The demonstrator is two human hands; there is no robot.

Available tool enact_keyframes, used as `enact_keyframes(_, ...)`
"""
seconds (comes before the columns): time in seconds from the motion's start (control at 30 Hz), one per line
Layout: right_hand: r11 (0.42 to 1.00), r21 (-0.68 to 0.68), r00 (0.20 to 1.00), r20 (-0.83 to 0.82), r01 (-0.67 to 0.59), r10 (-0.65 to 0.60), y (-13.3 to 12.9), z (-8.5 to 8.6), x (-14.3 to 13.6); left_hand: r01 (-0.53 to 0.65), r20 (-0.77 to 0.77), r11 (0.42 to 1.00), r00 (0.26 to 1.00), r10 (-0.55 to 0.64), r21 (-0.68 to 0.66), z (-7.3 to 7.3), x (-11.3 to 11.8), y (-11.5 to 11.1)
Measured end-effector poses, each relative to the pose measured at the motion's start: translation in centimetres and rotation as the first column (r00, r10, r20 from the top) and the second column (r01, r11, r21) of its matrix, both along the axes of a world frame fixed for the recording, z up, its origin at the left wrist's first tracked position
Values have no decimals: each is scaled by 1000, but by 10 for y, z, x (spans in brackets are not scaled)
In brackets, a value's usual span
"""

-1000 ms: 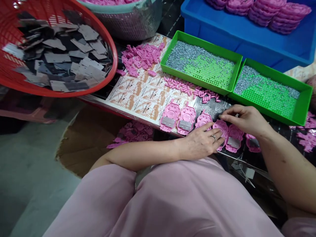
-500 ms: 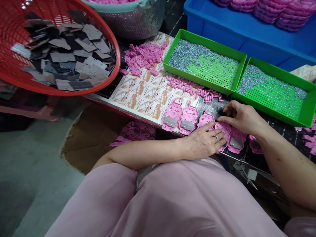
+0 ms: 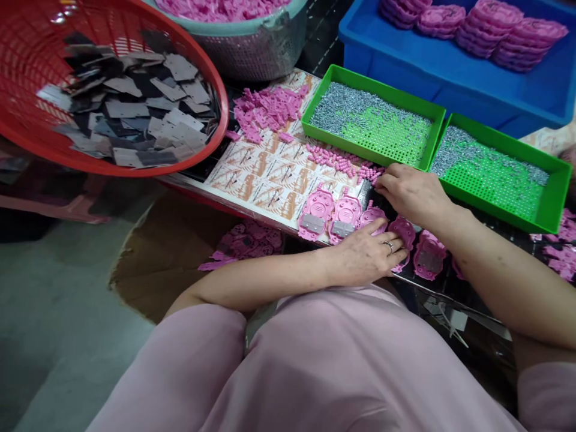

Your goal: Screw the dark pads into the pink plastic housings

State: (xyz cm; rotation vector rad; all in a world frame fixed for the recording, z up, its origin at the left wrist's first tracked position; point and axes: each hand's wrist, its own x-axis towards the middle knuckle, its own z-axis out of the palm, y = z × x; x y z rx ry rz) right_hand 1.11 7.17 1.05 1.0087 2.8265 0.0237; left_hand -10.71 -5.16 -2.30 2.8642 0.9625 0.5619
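Note:
My left hand (image 3: 371, 252) lies over the row of pink plastic casings at the table edge, its ringed fingers stretched out. Under the fingertips is a pink casing (image 3: 402, 233), partly covered. My right hand (image 3: 416, 193) reaches across to the small pink ribbed pieces (image 3: 344, 161), fingertips drawn together at the near right end of the pile. Whatever the fingertips hold is hidden. Left of my hands, two casings, one (image 3: 316, 207) at the row's end and one (image 3: 345, 216) beside it, carry grey metal plates. Another plated casing (image 3: 429, 255) lies below my right wrist.
Two green trays (image 3: 369, 143) (image 3: 499, 213) of small metal screws stand behind my hands. A blue bin (image 3: 450, 78) with stacked pink casings is farther back. A red basket (image 3: 216, 141) of grey plates stands left, near a pale green basket (image 3: 256, 51) and loose pink parts (image 3: 270, 111).
My right hand has moved from the casings up and left to the small pink pieces. My left hand stays on the casings, shifted slightly left. The whole view has tilted a little.

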Motion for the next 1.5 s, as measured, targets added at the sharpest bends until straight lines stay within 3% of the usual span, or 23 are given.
enact_keyframes(0.13, 987, -132, 966, -226, 96, -124, -1, 15, 16, -2, 37, 999, 999, 0, 40, 6, 13, 2)
enact_keyframes(0.27, 924, -340, 807, -488, 175, -333, -5, 26, 56, 34, -17, 999, 999, -34, 23, 8, 44, 5)
enact_keyframes(0.4, 850, -455, 735, -475, 265, -483, -11, 18, 99, -43, -78, 999, 996, 44, 9, -2, 64, 7)
enact_keyframes(0.5, 791, -537, 700, -444, 293, -560, -14, 4, 117, -44, -83, 998, 995, 46, 36, -9, 60, 6)
enact_keyframes(0.7, 846, -490, 787, -427, 212, -445, -18, -13, 115, 3, -66, 998, 998, 2, 69, -12, 39, 4)
enact_keyframes(0.97, 874, -432, 869, -320, 221, -378, -12, -21, 107, 1, -60, 998, 998, 3, 62, -14, 40, 4)
enact_keyframes(1.13, 857, -380, 860, -234, 348, -454, -13, -23, 102, 2, -57, 998, 998, 1, 55, -12, 39, 3)
enact_keyframes(1.33, 855, -355, 857, -217, 378, -468, -15, -15, 100, 1, -74, 1000, 997, 1, 25, -10, 39, 3)
enact_keyframes(1.5, 940, -201, 866, -372, 275, -333, -8, 0, 83, 5, -53, 1000, 999, -4, 14, -8, 40, 3)
